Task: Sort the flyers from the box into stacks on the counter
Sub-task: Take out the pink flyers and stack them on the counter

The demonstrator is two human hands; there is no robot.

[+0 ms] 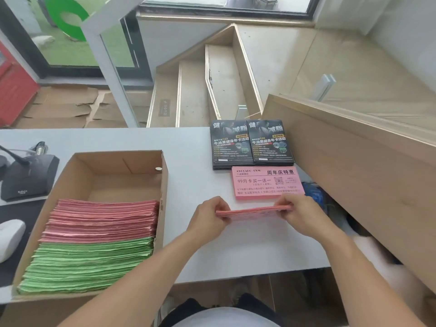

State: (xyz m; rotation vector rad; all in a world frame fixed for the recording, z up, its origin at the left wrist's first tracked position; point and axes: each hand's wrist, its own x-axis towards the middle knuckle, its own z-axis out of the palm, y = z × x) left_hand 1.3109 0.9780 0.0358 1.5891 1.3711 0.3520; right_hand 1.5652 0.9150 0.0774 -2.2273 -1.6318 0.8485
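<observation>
Two bare forearms reach in from the near edge of the counter (193, 147). The fingers of the left hand (207, 220) curl round the left end of a thin bundle of pink flyers (253, 212), and the fingers of the right hand (299, 214) pinch its right end, so the bundle is held level between them, edge-on, just above the counter.

Just beyond the bundle, near the counter's right edge, lies a pink stack (267, 182) face up. Touching its far side are two black stacks (251, 143) side by side, near the far right corner.

Left of the hands stands an open cardboard box (162, 185), holding pink sheets (103, 219) toward the far end and green sheets (89, 265) toward the near end.

At the left edge sit a black desk microphone (28, 173) and a white mouse (9, 237).
</observation>
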